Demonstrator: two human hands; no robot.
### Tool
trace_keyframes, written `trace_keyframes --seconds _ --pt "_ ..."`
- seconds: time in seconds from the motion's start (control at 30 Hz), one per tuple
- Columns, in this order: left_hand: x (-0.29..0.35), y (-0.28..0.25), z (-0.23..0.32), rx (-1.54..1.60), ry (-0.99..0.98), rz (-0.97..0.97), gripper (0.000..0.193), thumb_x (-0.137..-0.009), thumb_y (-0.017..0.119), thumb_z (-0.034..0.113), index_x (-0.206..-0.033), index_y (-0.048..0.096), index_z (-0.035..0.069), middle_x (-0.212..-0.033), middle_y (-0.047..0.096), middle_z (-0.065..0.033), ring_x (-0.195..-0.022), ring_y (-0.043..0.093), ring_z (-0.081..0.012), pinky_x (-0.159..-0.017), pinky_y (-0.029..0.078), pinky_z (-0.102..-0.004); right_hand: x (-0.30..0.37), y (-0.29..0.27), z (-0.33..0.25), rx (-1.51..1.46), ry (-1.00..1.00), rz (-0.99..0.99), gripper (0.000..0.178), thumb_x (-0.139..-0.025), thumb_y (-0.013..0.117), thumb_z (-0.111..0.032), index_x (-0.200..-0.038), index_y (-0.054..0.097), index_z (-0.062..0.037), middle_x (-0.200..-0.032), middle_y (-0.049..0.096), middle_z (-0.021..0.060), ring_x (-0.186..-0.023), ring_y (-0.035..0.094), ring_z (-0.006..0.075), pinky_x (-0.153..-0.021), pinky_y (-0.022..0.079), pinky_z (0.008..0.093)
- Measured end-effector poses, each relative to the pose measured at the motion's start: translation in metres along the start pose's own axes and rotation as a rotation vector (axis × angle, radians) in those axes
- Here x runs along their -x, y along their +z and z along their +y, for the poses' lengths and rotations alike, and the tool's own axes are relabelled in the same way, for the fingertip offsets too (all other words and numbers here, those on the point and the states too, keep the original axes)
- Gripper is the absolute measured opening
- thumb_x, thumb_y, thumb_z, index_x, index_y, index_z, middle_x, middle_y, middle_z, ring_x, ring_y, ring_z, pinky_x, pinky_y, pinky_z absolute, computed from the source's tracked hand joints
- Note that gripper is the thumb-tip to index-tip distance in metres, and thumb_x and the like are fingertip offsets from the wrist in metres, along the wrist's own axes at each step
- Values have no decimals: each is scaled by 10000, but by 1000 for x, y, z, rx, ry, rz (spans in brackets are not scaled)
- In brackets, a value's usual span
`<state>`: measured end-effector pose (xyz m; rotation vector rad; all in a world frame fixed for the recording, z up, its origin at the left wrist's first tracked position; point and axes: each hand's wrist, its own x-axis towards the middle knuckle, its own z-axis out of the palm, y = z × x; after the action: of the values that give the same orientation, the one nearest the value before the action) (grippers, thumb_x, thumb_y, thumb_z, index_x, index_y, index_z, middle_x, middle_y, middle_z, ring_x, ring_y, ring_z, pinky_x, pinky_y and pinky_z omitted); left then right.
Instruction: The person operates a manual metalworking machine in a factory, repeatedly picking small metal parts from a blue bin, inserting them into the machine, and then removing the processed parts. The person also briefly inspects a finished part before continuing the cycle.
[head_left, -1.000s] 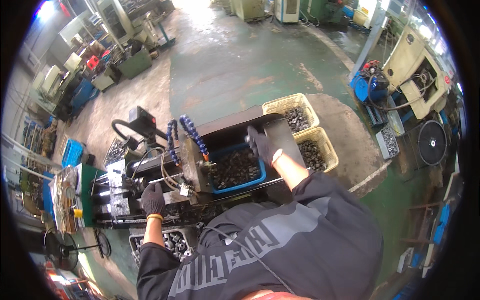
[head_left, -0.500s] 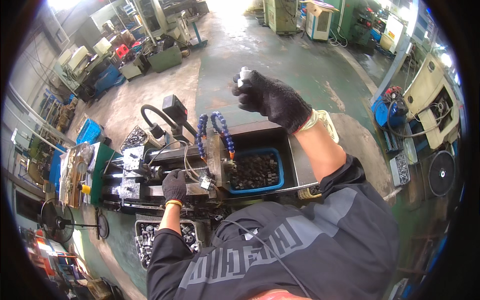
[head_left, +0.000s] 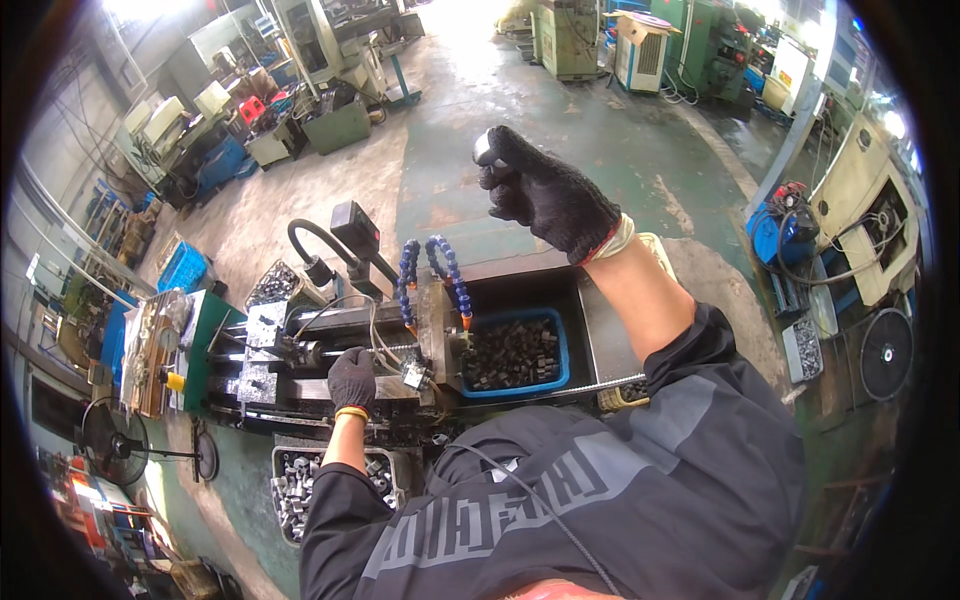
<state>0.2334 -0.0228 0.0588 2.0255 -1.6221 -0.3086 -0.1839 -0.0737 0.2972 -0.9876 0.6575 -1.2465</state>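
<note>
My right hand (head_left: 550, 195), in a black knit glove, is raised above the far side of the machine. Between its thumb and fingers it pinches a small silvery metal part (head_left: 484, 150). My left hand (head_left: 351, 381), gloved too, is closed low over the machine bed (head_left: 395, 386), next to the spindle (head_left: 306, 352); what its fingers close on is hidden. Right of it stands an upright metal block (head_left: 432, 325) with two blue segmented coolant hoses (head_left: 461, 290). Beyond that block, a blue tray (head_left: 564, 350) holds many dark metal pieces (head_left: 510, 352).
By my left forearm stands a grey bin (head_left: 280, 452) of loose silvery parts. A black box on an arm (head_left: 354, 228) rises behind the machine. A green panel (head_left: 205, 335) closes the machine's left end. Floor fans (head_left: 884, 352) stand at the right and left.
The silvery part in my right hand has turned, now showing a rounder face, and that hand has shifted slightly. My left hand stays beside the spindle, almost unmoved.
</note>
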Motion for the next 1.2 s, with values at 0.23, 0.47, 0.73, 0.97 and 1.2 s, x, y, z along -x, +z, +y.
trace_keyframes --seconds 0.23,0.47,0.73,0.97,1.2 --pt "1 0 -5 8 16 24 376 -1014 653 365 -1096 836 46 -1050 802 -231 -1011 773 -433 -925 592 -488 -4 -14 -5 -6 -15 38 603 -940 840 -618 -1186 769 -73 -994 682 4 -813 631 91 -812 570 272" --pt "4 -10 9 -28 13 -52 322 -1022 658 319 -1070 831 52 -972 796 -218 -941 784 -403 -870 588 -475 -5 -40 -3 -70 -21 13 566 -957 833 -598 -1196 762 -90 -995 678 7 -831 633 105 -818 574 285" --pt "-8 -20 -34 -6 -31 42 366 -1059 665 357 -1182 810 44 -1118 811 -218 -1062 778 -407 -940 593 -444 6 -65 13 -72 54 75 509 -984 815 -564 -1163 752 -92 -997 684 5 -838 634 117 -828 576 313" --pt "-44 -64 -125 -276 1 139 334 -1104 594 236 -1311 757 29 -1287 778 -217 -1209 733 -397 -1055 559 -441 71 -113 108 65 357 278 378 -1071 714 -456 -1062 705 -79 -888 635 -17 -785 590 108 -774 508 287" --pt "-10 -35 -67 157 -42 -106 314 -1099 670 147 -1385 739 40 -1177 815 -150 -1057 782 -193 -927 609 -337 186 -209 208 14 625 557 296 -1104 685 -395 -1074 683 -101 -908 640 -12 -748 588 97 -725 538 281"
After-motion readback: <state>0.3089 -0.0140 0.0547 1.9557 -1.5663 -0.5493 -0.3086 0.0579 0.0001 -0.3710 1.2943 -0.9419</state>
